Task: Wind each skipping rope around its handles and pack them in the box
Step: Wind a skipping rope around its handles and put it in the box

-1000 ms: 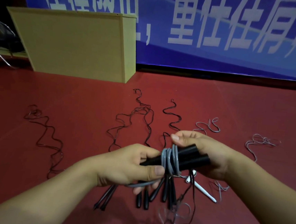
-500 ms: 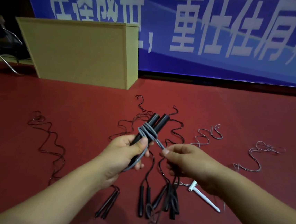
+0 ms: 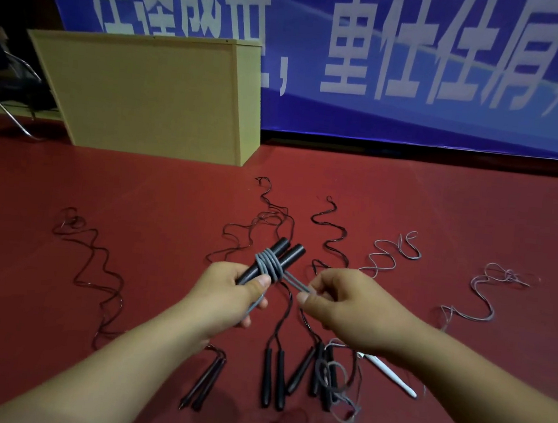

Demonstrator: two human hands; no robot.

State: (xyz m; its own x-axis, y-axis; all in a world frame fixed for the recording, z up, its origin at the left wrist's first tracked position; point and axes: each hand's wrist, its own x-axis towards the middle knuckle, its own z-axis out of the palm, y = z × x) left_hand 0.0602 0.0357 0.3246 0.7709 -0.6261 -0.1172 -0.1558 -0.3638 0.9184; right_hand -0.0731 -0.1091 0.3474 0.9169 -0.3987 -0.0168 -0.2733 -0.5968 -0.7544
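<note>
both forearms come in from the lower edge of the view, bare right up to where the picture cuts them off; no sleeve, cuff or glove shows on either one. the left hand (image 3: 228, 295) and the right hand (image 3: 347, 306) wear no ring, and neither wrist carries a watch or band. the nails that show, a thumbnail on each hand, are short and unpainted. no clothing on the arms shows.

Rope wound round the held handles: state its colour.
Grey rope, coiled round two black handles; head view.
</note>
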